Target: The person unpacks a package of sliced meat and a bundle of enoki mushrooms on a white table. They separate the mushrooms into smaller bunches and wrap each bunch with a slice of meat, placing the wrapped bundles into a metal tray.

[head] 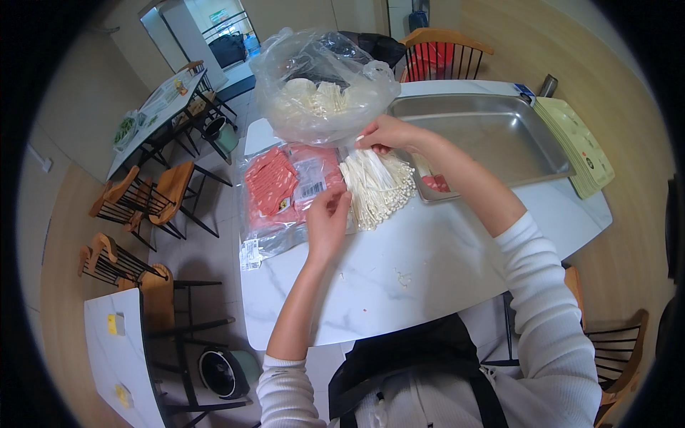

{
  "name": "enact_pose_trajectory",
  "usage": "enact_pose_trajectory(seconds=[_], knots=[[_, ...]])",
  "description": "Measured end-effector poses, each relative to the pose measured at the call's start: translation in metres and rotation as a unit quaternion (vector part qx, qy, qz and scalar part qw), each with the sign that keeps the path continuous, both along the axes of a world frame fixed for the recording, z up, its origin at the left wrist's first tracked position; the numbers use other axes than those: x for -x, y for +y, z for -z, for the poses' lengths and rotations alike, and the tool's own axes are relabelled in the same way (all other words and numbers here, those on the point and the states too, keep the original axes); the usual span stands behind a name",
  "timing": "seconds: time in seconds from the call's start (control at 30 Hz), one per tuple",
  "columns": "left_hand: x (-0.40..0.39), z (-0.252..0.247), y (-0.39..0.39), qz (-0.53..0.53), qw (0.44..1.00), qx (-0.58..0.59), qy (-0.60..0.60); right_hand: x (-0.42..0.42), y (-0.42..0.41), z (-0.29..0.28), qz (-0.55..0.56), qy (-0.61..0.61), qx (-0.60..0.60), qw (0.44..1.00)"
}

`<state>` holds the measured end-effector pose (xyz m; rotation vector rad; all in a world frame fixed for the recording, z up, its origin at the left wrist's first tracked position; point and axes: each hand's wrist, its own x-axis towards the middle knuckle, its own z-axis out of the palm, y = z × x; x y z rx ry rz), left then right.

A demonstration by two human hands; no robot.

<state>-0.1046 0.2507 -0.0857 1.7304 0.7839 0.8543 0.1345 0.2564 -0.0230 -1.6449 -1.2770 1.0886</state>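
Note:
A fanned bunch of enoki mushrooms (377,187) lies on the white marble-patterned table (385,299), caps towards the right. At its upper end, my right hand (389,134) pinches some of the enoki between thumb and fingers, close to the clear plastic bag. My left hand (327,216) is bent at the bunch's left edge, over the side of the meat pack; whether its fingertips grip a strand is unclear. Thin red meat slices (271,179) rest on top of the plastic meat pack (316,179). More enoki (318,99) shows inside the clear plastic bag (369,91).
A steel tray (481,128) stands at the right, with a little meat and enoki (434,182) in its near left corner, partly behind my right forearm. Stacked green trays (578,144) lean beside it. Enoki scraps (402,278) dot the table. Wooden chairs (174,190) and bins (227,372) stand left.

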Motion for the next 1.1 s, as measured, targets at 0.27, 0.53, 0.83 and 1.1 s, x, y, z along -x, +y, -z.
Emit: enact_pose_trajectory(seconds=[0.27,0.53,0.83,1.1], knots=[[-0.06,-0.025,-0.009,0.053,0.997,-0.022,-0.051,0.008,-0.038,-0.033,-0.075,-0.039,-0.057,0.995],[-0.076,0.013,0.004,0.05,0.988,-0.125,0.075,0.016,-0.073,-0.077,-0.065,-0.109,-0.173,0.977],[-0.057,0.003,-0.022,0.024,0.945,-0.322,0.058,0.014,-0.1,-0.117,0.007,-0.097,-0.275,0.956],[0.004,0.001,0.008,-0.12,0.916,-0.38,0.044,0.022,-0.117,-0.11,0.023,-0.096,-0.276,0.956]])
